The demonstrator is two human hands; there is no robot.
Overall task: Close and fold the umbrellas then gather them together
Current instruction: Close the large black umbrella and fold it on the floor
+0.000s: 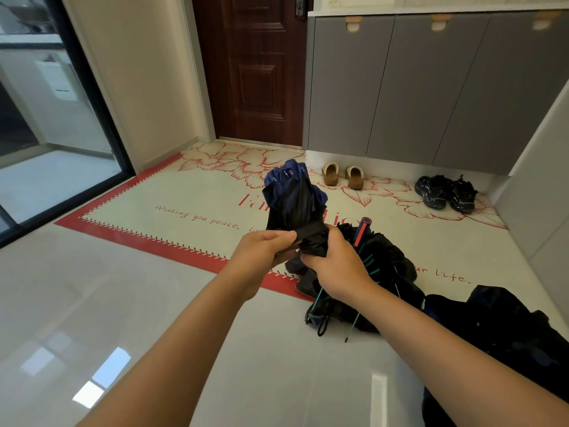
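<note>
Two hands point(264, 248) point(335, 266) grip one umbrella point(292, 204) of three.

- Floor point(129, 297), left: bare tile, open passage.
- Blue umbrella point(292, 198), held upright at centre: bars the way ahead.
- Black umbrella point(378, 272), ribs splayed: blocks floor right of centre (straddles the mat point(184, 192) edge).
- Dark umbrella point(505, 340): fills near right.
- Slippers point(341, 177), black shoes point(445, 194): line the cabinet point(431, 87) foot.

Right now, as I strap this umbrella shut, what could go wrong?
The strap could slip from your left hand; the held umbrella bulges loosely above it and may spring open. The floor umbrella lies just past your right hand, thin teal ribs sticking out; a step forward could bend them.
</note>
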